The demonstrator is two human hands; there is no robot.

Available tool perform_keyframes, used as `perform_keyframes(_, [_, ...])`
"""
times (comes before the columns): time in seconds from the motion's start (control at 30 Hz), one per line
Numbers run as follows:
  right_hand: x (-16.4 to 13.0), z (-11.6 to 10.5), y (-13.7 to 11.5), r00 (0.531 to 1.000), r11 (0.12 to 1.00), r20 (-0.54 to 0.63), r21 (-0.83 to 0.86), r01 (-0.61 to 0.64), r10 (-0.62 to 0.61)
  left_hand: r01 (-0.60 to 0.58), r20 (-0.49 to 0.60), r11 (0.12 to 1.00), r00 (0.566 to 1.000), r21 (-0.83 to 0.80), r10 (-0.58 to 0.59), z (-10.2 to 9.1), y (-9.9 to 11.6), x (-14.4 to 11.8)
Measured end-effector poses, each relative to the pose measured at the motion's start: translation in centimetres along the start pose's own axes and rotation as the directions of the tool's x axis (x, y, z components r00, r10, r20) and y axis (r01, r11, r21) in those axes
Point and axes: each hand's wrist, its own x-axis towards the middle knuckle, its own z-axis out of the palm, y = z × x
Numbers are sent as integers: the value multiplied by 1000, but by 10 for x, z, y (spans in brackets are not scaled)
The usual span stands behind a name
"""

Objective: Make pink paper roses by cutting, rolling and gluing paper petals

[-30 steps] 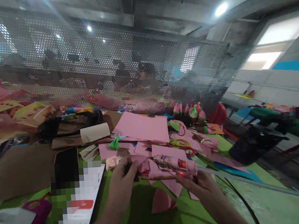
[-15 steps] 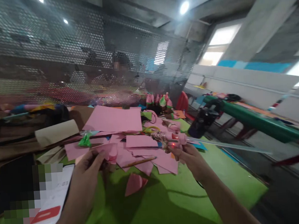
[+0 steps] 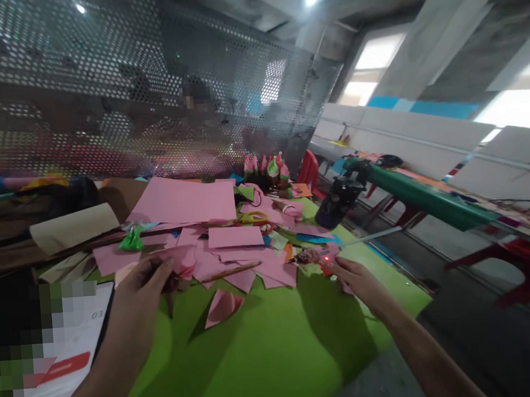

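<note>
My left hand (image 3: 139,292) pinches a folded pink piece (image 3: 184,261), paper or felt, with a dark pointed part hanging below it. At the table's right side my right hand (image 3: 355,280) has its fingers closed around a pink hot glue gun (image 3: 330,255) with a glowing red light. A long translucent glue stick (image 3: 372,237) sticks out of the gun's back. Between my hands a loose curled pink piece (image 3: 222,307) lies on the green tabletop (image 3: 258,356). Behind it are a brown pencil (image 3: 234,271) and overlapping pink sheets (image 3: 235,237).
Yellow-handled scissors (image 3: 253,217) lie among the sheets. Further back stand several pink-and-green cone crafts (image 3: 272,168) and a dark bottle (image 3: 338,202). At left are a cream roll (image 3: 74,229), a green plastic bundle (image 3: 132,239) and a tablet (image 3: 84,344). A perforated metal screen (image 3: 117,100) rises behind.
My right hand has lowered the glue gun toward the tabletop at the right. My left hand keeps its pink piece. The whole view has shifted slightly to the right.
</note>
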Motion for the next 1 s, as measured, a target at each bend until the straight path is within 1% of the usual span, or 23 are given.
perform_keyframes(0.07, [0,0,3,998,982,-64,-189,1,-13,-15,30,1000,999,7,15,-1,0,1])
perform_keyframes(0.13, [-3,-2,1,983,913,-173,-407,-16,-60,-35,59,999,998,17,34,-2,-1,2])
perform_keyframes(0.17, [-5,-2,-2,968,876,-225,-482,-13,-109,-41,69,999,997,17,40,-2,-2,3])
perform_keyframes(0.2, [-8,-1,-7,950,853,-260,-522,10,-170,-45,73,999,996,12,44,-2,-3,4])
perform_keyframes(0.23, [-12,1,-15,936,849,-257,-524,72,-239,-47,74,999,996,6,47,-3,-5,6])
perform_keyframes(0.27, [-16,5,-26,919,853,-229,-491,175,-321,-48,76,999,996,6,47,-3,-6,7])
perform_keyframes(0.3, [-21,11,-39,904,858,-164,-418,299,-395,-45,79,999,996,10,44,-4,-8,8])
perform_keyframes(0.33, [-24,19,-54,887,851,-63,-319,417,-458,-42,79,999,996,16,40,-4,-9,9])
perform_keyframes(0.37, [-27,28,-69,858,836,37,-209,508,-512,-36,81,999,996,27,34,-4,-11,9])
perform_keyframes(0.4, [-29,40,-85,818,811,97,-112,575,-567,-31,84,999,996,41,28,-5,-12,9])
perform_keyframes(0.43, [-29,52,-100,776,783,171,-36,621,-608,-26,85,998,996,57,21,-5,-14,9])
perform_keyframes(0.47, [-28,64,-113,732,753,219,25,657,-646,-22,86,997,996,72,16,-6,-15,9])
perform_keyframes(0.5, [-26,77,-123,690,725,259,64,686,-676,-22,88,996,996,84,15,-6,-16,9])
perform_keyframes(0.53, [-23,88,-131,659,703,285,84,707,-696,-22,91,996,996,88,14,-7,-17,10])
perform_keyframes(0.57, [-20,98,-136,640,692,327,66,719,-696,-24,95,996,995,82,16,-7,-17,10])
perform_keyframes(0.63, [-15,113,-139,618,687,441,-4,726,-651,-23,103,999,995,45,18,-7,-19,12])
perform_keyframes(0.67, [-13,118,-138,611,680,483,-42,732,-628,-22,109,999,994,27,19,-6,-19,13])
perform_keyframes(0.73, [-12,122,-134,622,677,505,-97,730,-598,-31,114,1000,993,8,29,-5,-18,15])
perform_keyframes(0.83, [-13,121,-127,674,709,458,-123,694,-580,-56,93,998,994,13,55,-2,-16,17])
perform_keyframes(0.9, [-15,119,-125,702,734,442,-129,666,-559,-46,86,999,995,6,45,0,-15,17])
perform_keyframes(0.97, [-17,117,-122,712,757,450,-110,644,-539,-23,89,1000,996,-6,23,1,-14,16])
perform_keyframes(1.0, [-18,117,-120,709,764,457,-90,639,-538,-15,89,1000,996,-13,16,1,-15,15])
